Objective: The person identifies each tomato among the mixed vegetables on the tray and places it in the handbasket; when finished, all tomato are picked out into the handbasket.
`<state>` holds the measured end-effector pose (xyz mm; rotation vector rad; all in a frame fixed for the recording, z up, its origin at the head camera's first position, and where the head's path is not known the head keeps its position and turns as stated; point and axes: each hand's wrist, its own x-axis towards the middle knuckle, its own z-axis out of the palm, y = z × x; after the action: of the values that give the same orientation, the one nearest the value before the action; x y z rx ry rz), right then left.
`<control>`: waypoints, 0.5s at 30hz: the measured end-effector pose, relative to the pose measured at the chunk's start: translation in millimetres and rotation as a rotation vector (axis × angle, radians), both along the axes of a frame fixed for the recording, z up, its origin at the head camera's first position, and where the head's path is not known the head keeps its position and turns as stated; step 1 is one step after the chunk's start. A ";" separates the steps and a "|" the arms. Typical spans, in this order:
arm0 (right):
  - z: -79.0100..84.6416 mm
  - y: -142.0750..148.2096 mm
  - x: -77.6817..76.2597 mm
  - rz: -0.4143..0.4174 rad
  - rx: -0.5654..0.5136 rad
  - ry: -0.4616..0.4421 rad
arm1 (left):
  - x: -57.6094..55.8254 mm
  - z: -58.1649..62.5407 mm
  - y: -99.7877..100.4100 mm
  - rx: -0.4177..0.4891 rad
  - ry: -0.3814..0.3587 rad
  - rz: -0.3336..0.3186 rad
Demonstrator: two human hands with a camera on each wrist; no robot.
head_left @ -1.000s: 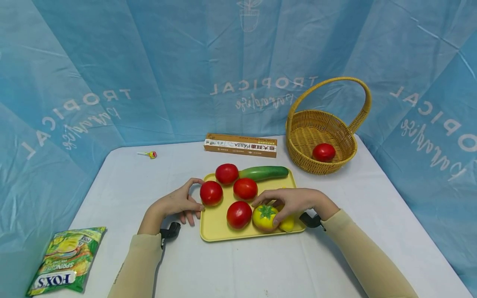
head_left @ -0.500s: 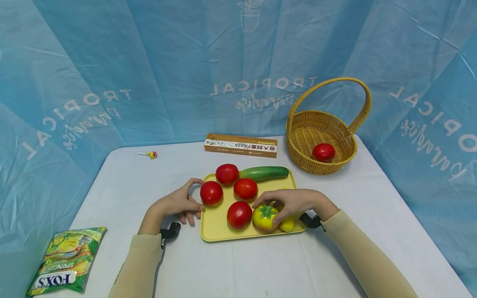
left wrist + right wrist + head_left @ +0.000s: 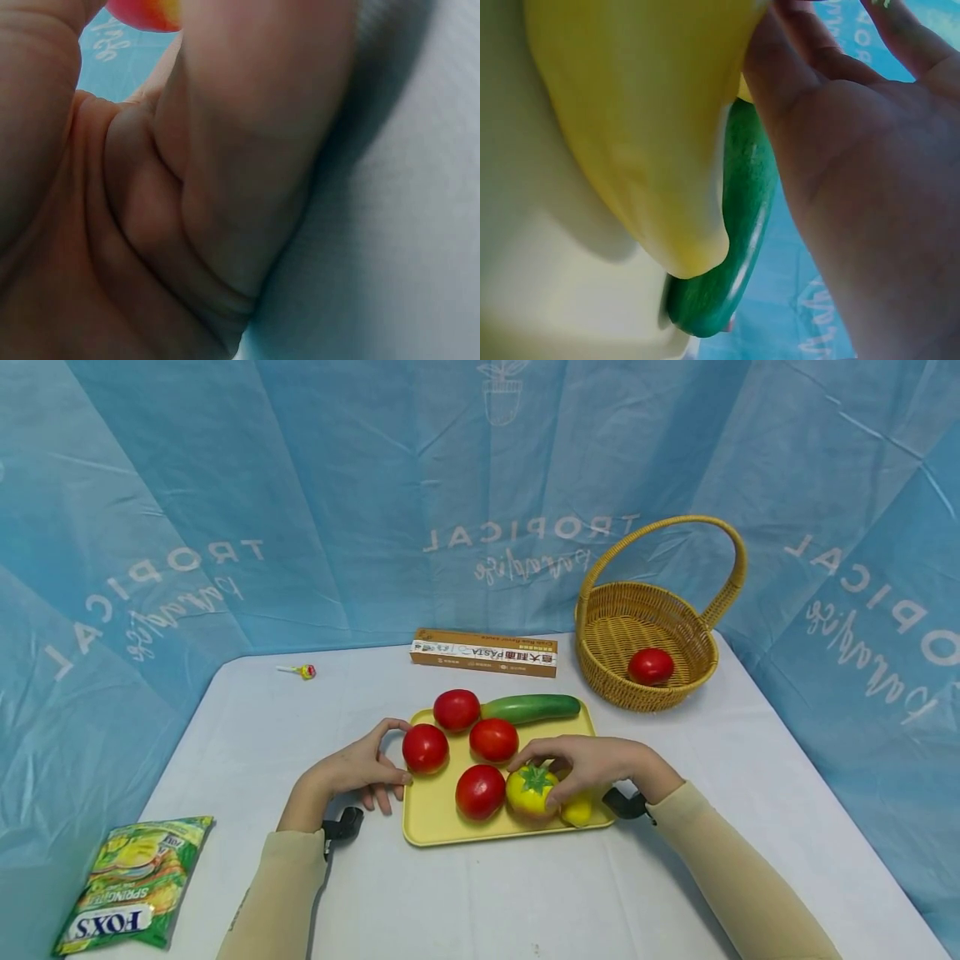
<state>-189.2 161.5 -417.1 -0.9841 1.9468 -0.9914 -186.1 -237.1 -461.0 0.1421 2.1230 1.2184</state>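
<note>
My left hand [image 3: 352, 771] is at the tray's left edge, thumb and index finger on either side of a red tomato [image 3: 425, 749]; its other fingers are bent beside the rim. In the left wrist view the red tomato [image 3: 148, 10] shows past the thumb. My right hand [image 3: 592, 766] grips a yellow tomato [image 3: 529, 791] with a green top between fingers and thumb. Under that palm lies a long, tapered yellow fruit [image 3: 577, 811], large in the right wrist view [image 3: 645, 150]. Several red tomatoes and a green cucumber [image 3: 534, 707] lie on the yellow tray [image 3: 442, 837].
A wicker basket [image 3: 600, 687] with one red tomato [image 3: 651, 667] stands at the back right. Beside it lies a pasta box [image 3: 483, 653]. A lollipop [image 3: 303, 672] is at the back left, and a green snack bag [image 3: 137, 885] at the front left.
The yellow tomato has tilted and shifted slightly left in my right hand, whose fingers have risen a little. My left hand stays where it was.
</note>
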 end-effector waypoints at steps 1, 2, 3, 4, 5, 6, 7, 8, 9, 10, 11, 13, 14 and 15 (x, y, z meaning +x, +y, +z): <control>0.5 0.3 -0.3 -0.007 0.000 0.005 | -0.4 -0.2 -0.3 -0.001 -0.001 0.003; 1.4 0.7 -0.5 -0.017 0.000 0.008 | -0.8 -0.2 -0.5 -0.001 -0.001 0.004; 2.0 1.3 -0.9 -0.027 -0.003 0.011 | -1.2 -0.1 -0.6 -0.001 -0.002 0.006; 3.2 2.0 -1.3 -0.039 -0.008 0.013 | -1.5 0.0 -0.7 -0.002 -0.004 0.008; 4.4 2.7 -1.7 -0.050 -0.019 0.015 | -1.6 0.2 -0.8 -0.003 -0.005 0.009; 5.2 3.4 -2.4 -0.059 -0.035 0.014 | -1.8 0.5 -0.9 -0.004 -0.005 0.008; 5.8 4.3 -3.0 -0.071 -0.047 0.015 | -1.6 0.9 -0.9 -0.004 -0.004 0.007; 6.7 5.2 -3.7 -0.081 -0.060 0.017 | -1.4 1.3 -0.9 -0.005 -0.005 0.005; 7.3 6.3 -4.5 -0.091 -0.072 0.022 | -1.2 1.5 -0.9 -0.005 -0.004 0.004; 8.2 7.3 -5.1 -0.102 -0.082 0.026 | -1.0 1.5 -0.9 -0.004 -0.005 0.004; 9.0 8.6 -5.7 -0.112 -0.089 0.029 | -0.7 1.4 -0.8 -0.003 -0.005 0.004; 11.1 11.6 -7.0 -0.136 -0.092 0.044 | -0.2 1.2 -0.5 -0.002 -0.006 0.006; 12.9 13.3 -7.4 -0.149 -0.094 0.046 | 0.0 1.0 -0.3 -0.002 -0.007 0.006; 14.6 15.4 -8.0 -0.163 -0.097 0.046 | 0.2 0.9 -0.2 -0.001 -0.008 0.008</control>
<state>-197.2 176.9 -402.5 -0.9194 2.0588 -1.1734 -185.9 -237.3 -460.1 0.1283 2.1193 1.2203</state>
